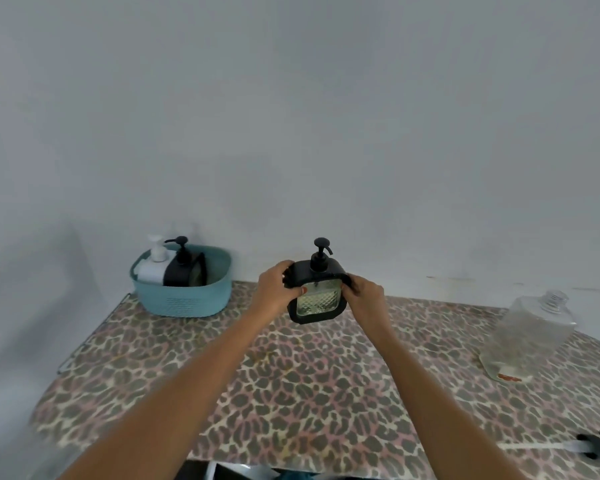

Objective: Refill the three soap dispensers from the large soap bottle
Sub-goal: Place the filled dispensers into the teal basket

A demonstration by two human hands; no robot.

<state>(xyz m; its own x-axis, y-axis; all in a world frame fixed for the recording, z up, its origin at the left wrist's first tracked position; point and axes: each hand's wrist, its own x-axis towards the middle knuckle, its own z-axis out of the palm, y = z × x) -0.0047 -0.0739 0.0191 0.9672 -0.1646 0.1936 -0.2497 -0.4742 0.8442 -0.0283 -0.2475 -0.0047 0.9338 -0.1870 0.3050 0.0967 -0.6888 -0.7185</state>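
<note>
Only the head camera here, so one angle. Both hands are wrapped around the black dispenser [317, 292], left hand [278, 285] curled round its left edge and right hand [362, 294] round the right, thumbs on the clear patterned front. It's upright with the pump on, out over the middle of the table [291, 393]; I can't tell if its base touches the cloth. My guess is the two-sided grip keeps it level while it gets positioned for unscrewing the pump, since nothing can go in until that comes off. The soap bottle [530, 337] stands well apart at the right edge, neck bare with no cap, and only a little liquid shows at the bottom, so it'll need a steep tip. Back left, the teal basket [182, 306] holds a white dispenser [155, 265] and a second black dispenser [184, 268], touching, pumps on. A loose pump [593, 445] with a pale tube lies at the near right corner. Nothing sits between the held dispenser and the bottle, just open leopard-print cloth.
</note>
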